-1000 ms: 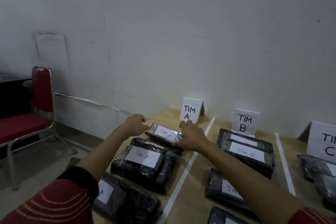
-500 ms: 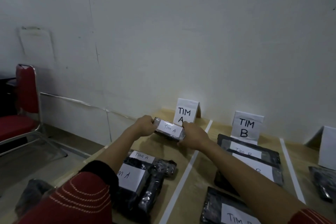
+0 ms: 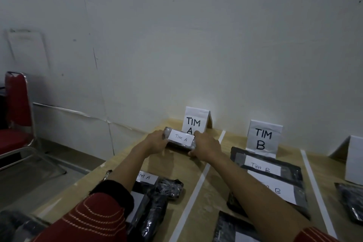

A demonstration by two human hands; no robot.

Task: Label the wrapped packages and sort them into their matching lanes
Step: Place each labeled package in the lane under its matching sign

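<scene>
A small black wrapped package (image 3: pixel 180 139) with a white "Tim A" label sits at the far end of the left lane, just in front of the "TIM A" tent sign (image 3: pixel 195 121). My left hand (image 3: pixel 156 142) grips its left end and my right hand (image 3: pixel 206 146) grips its right end. Whether it rests on the table or hangs just above it I cannot tell. Nearer to me in the same lane lie other "Tim A" packages (image 3: pixel 157 192), partly hidden by my left arm.
White tape lines (image 3: pixel 198 186) divide the wooden table into lanes. The "TIM B" sign (image 3: pixel 264 137) stands over stacked "Tim B" packages (image 3: pixel 275 179). A third sign (image 3: pixel 355 161) and package (image 3: pixel 351 198) are at right. A red chair (image 3: pixel 15 116) stands left, off the table.
Both hands have carried the small "Tim A" package farther from me, from beside the other Tim A packages up to the TIM A sign.
</scene>
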